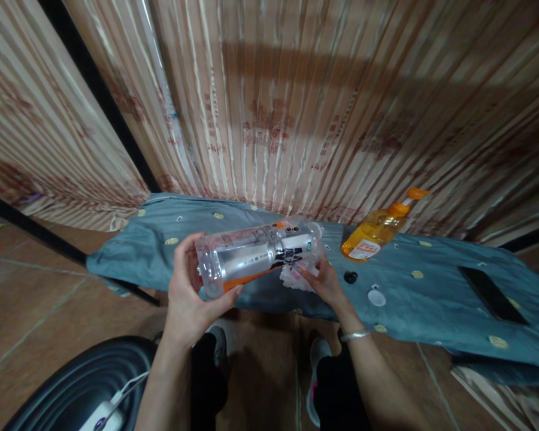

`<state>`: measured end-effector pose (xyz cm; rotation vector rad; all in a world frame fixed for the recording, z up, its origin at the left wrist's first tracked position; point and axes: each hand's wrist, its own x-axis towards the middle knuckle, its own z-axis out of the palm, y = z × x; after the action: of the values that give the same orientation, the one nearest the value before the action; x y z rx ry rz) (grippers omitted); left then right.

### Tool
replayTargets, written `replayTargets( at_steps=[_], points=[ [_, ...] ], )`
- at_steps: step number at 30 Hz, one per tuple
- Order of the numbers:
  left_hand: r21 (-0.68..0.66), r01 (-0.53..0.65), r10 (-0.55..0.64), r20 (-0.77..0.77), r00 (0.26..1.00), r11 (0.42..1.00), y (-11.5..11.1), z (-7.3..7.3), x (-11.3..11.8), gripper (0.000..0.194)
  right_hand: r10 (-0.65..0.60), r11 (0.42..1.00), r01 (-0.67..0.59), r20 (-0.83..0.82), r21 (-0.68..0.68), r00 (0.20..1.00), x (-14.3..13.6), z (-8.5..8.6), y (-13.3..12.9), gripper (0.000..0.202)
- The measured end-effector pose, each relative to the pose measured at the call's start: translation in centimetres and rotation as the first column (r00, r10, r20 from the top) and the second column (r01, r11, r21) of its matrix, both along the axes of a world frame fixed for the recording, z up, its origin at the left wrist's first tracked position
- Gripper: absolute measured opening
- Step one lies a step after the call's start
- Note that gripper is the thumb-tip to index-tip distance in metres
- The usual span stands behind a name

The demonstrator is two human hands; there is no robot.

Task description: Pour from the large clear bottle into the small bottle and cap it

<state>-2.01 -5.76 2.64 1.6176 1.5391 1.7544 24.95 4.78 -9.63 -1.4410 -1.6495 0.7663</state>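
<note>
A clear plastic bottle with a silver, black and orange label is held nearly level above the cloth-covered surface. My left hand is wrapped around its left end, thumb along the lower side. At the other end, my right hand presses a crumpled white cloth or tissue against the bottle's underside; its exact kind is unclear. Right of that hand lie a small black cap and a round white disc. Behind them stands an orange pump bottle with yellow-orange liquid.
A dark phone rests at the right on the blue patterned cloth. Striped curtains hang behind. Black poles stand at the left. On the floor, a round black object carries a white power strip.
</note>
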Motion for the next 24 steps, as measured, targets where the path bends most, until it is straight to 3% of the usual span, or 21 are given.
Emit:
replayTargets(
  at_steps=[24],
  points=[
    [-0.028,0.027,-0.026,0.037,0.999,0.999,-0.23,0.29,-0.08,0.082,-0.018,1.000,0.018,0.056,0.002,0.998,-0.08,-0.19,-0.30,0.060]
  ],
)
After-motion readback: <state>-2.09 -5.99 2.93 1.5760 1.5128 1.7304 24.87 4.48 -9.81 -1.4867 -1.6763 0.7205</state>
